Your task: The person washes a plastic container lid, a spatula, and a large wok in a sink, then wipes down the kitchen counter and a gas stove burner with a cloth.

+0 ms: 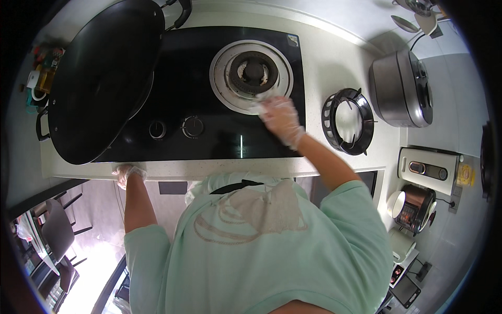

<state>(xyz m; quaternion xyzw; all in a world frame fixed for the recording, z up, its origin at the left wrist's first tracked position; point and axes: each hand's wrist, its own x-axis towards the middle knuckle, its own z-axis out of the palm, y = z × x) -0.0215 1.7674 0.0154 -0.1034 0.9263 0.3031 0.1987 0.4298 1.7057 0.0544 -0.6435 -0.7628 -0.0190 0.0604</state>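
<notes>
My right hand [279, 117], in a clear plastic glove, presses a whitish wipe or tissue [263, 98] against the lower rim of the right gas burner's metal drip pan [221, 84]. Hand and wipe are slightly blurred. Inside the pan sits the dark round burner head [254, 72], with whitish and brown marks around its centre. My left hand [128, 176], also gloved, rests at the counter's front edge, below the black glass cooktop [184, 90]; its fingers are hard to make out. To the right of the cooktop, a black pan support [329, 117] lies on the pale counter [313, 62].
A large black wok [106, 78] covers the cooktop's left side. Two control knobs [193, 126] sit near the front. At right stand a grey rice cooker [396, 90], a white appliance [427, 168] and a toaster-like appliance [411, 208]. Bottles [46, 80] stand at far left.
</notes>
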